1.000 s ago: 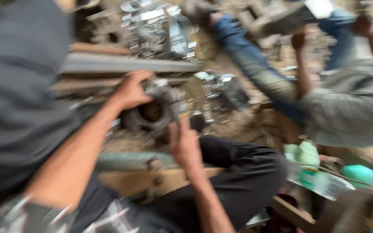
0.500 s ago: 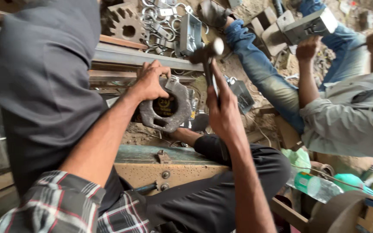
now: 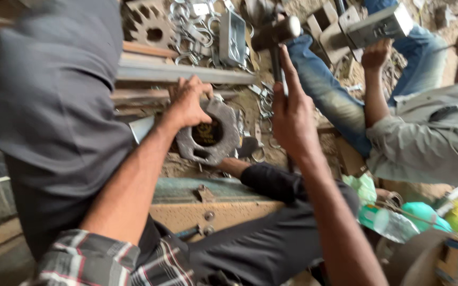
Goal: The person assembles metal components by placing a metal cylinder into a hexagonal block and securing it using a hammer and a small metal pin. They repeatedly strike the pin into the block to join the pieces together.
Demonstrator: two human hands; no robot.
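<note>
I am seeing two hands of my own and one hammer. My left hand is clamping its grip on the top edge of a round metal casting, one piece, grey and rough, with lobed ears and a dark bore in the middle; it is standing on edge against my knee. My right hand is gripping the hammer by its handle, forefinger stretched up along it, the steel head raised above and to the right of the casting, well apart from it.

The ground is packed dirt, littered with scrap. One long steel bar is lying across behind the casting. Above it, one cog-shaped plate with cut holes, one small metal box, and a heap of bright wire hooks, too many to count. A second person in jeans is sitting to the right, holding a grey block.
</note>
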